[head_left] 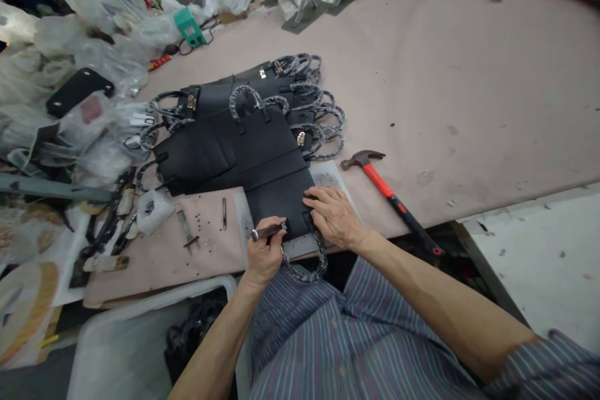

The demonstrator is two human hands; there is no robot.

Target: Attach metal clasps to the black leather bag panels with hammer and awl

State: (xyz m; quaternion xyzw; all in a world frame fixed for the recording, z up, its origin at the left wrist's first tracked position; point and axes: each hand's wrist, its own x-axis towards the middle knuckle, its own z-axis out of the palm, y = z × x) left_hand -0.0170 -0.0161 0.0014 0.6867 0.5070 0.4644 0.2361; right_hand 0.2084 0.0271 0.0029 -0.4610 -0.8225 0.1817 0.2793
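My left hand (265, 256) is closed round a short metal punch (266, 231), which lies tilted over the near edge of a black leather bag panel (276, 200). My right hand (334, 217) lies with fingers stretched out on the panel's right edge. Between my hands a plastic-wrapped handle (307, 276) hangs from the panel toward my lap. Under the panel shows a pale board (330, 178). A claw hammer (391, 197) with a red and black handle rests to the right of my right hand.
Several black bag pieces (213, 97) with wrapped handles are piled beyond the panel. Small metal tools (186, 231) lie on the left. A plastic bin (126, 331) stands below the table's edge. Plastic bags (94, 31) crowd the far left.
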